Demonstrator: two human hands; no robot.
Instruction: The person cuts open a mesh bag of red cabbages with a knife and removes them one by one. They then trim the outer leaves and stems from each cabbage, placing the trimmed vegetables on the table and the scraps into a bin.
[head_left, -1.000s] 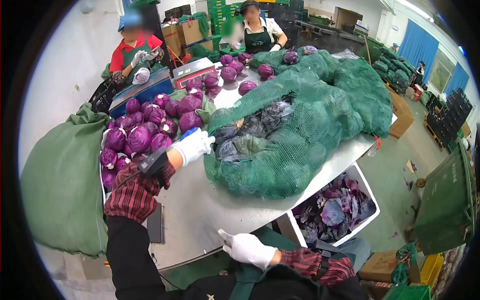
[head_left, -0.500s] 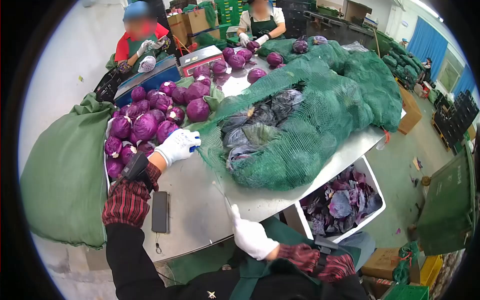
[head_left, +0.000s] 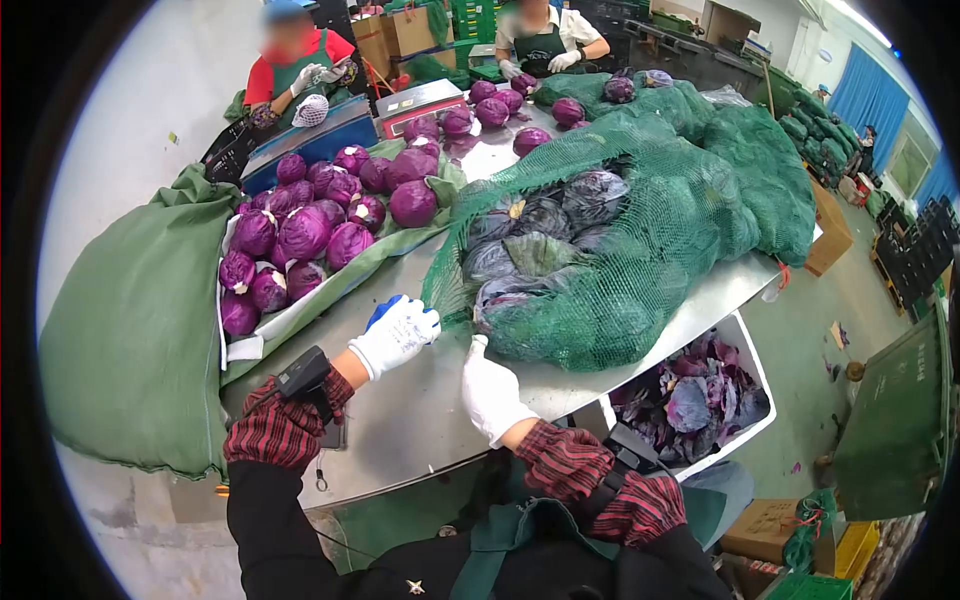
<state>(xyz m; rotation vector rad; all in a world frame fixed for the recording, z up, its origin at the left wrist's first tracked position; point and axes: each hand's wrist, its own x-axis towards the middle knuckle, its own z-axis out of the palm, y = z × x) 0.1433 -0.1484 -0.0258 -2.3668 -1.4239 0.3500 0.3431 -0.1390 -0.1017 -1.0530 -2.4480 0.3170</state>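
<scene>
A green mesh bag (head_left: pixel 640 290) of dark cabbages lies on the metal table (head_left: pixel 400 440), with a torn opening on its near left side. My left hand (head_left: pixel 396 336), in a white glove with blue on the palm side, is closed at the bag's left edge, on the netting. Close by on the right, my right hand (head_left: pixel 492 388), also gloved, has its fingers pressed together at the lower edge of the netting; what it holds is too small to name. Trimmed purple cabbages (head_left: pixel 304 232) lie in an open green cloth sack (head_left: pixel 130 340) to the left.
A white bin (head_left: pixel 762 385) of purple leaves stands below the table's right edge. My left sleeve partly covers a phone (head_left: pixel 335 434). A red-and-white scale (head_left: pixel 420 103) is at the back. Two co-workers (head_left: pixel 300 75) (head_left: pixel 545 45) stand across the table.
My left hand has moved right and down, and my right hand has risen toward the netting's lower corner. The thin tool seen at my right hand is no longer visible. The view has shifted.
</scene>
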